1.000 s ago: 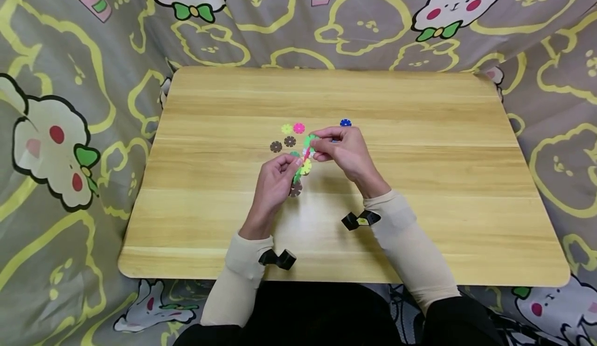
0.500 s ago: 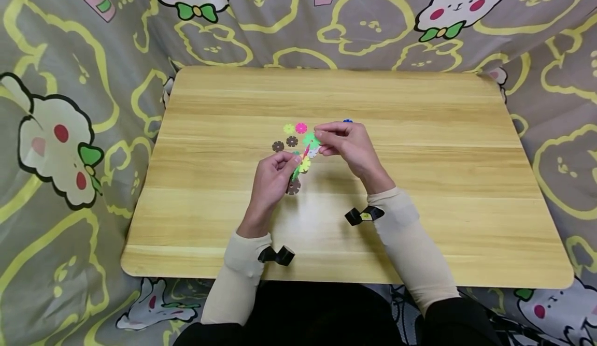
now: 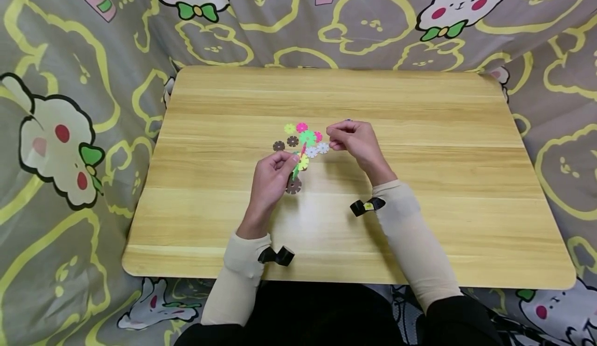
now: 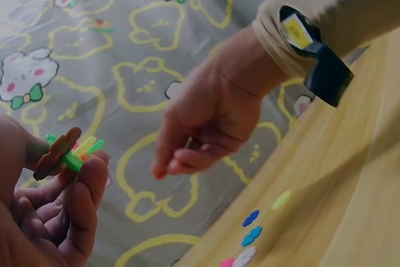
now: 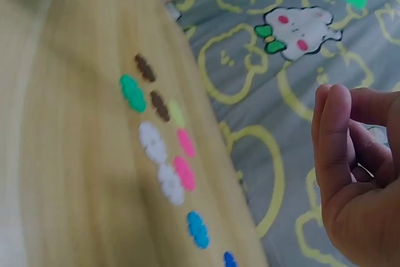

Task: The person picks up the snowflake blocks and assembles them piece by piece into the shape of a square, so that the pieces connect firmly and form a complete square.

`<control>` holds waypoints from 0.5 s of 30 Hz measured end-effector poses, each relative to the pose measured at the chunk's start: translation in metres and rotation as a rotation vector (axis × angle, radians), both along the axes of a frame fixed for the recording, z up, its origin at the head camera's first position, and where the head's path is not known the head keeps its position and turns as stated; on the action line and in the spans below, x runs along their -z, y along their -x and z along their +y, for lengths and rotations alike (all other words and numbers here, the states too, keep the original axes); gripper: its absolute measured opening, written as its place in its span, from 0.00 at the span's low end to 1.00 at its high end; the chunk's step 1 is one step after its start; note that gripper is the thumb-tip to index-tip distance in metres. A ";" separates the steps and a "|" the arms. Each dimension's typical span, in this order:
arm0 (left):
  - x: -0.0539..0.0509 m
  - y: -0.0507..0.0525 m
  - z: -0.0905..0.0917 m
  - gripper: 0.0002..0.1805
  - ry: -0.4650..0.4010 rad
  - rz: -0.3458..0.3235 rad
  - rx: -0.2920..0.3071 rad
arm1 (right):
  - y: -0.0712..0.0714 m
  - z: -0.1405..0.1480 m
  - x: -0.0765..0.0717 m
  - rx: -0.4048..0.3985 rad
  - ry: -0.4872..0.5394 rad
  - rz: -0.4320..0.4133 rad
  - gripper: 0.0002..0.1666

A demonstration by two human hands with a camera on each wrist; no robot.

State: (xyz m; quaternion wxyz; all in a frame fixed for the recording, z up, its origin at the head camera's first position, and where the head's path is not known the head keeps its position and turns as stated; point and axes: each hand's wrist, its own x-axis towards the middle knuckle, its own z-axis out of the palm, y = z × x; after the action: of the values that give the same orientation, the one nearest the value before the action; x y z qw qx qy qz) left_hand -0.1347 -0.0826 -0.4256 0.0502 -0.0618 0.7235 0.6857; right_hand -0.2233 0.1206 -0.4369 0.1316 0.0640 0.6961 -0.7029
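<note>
The left hand point(image 3: 270, 183) pinches a cluster of joined notched flower discs between thumb and fingers. In the head view its green disc point(image 3: 307, 138) is uppermost, a yellow disc point(image 3: 303, 162) sits mid-cluster and a brown disc point(image 3: 294, 186) is lowest. The left wrist view shows that brown disc point(image 4: 59, 154) close to the left hand point(image 4: 59, 223). Apart from the cluster, to its right, the right hand point(image 3: 361, 144) hovers over the table. Its fingers are bent and its fingertips meet with nothing visible between them, as the right wrist view of this hand point(image 5: 359, 186) shows.
Loose discs lie on the wooden table point(image 3: 420, 180) beyond the hands: yellow point(image 3: 289, 128), pink point(image 3: 301, 127), brown point(image 3: 279, 145) and white point(image 3: 323, 148). The right wrist view also shows green point(image 5: 132, 93) and blue point(image 5: 197, 229) ones. A patterned curtain point(image 3: 289, 30) surrounds the table.
The right hand has let go of the cluster's green disc and moved to the right, uncovering white and pink discs. The left hand keeps its hold; the cluster has turned slightly.
</note>
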 end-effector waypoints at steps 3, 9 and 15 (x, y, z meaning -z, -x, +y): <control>0.000 0.000 0.000 0.10 -0.015 0.009 -0.009 | 0.003 0.001 0.009 -0.009 -0.042 -0.032 0.12; 0.000 0.001 0.000 0.09 -0.025 0.009 -0.026 | 0.009 0.003 0.025 -0.026 -0.163 -0.051 0.11; 0.001 0.001 -0.001 0.09 -0.011 0.004 -0.037 | 0.015 0.002 0.046 -0.123 -0.520 -0.017 0.10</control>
State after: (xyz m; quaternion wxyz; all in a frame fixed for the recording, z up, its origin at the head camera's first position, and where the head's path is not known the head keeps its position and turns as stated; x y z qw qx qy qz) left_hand -0.1358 -0.0833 -0.4268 0.0367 -0.0735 0.7184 0.6907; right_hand -0.2384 0.1228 -0.4824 0.1591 0.0591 0.8548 -0.4903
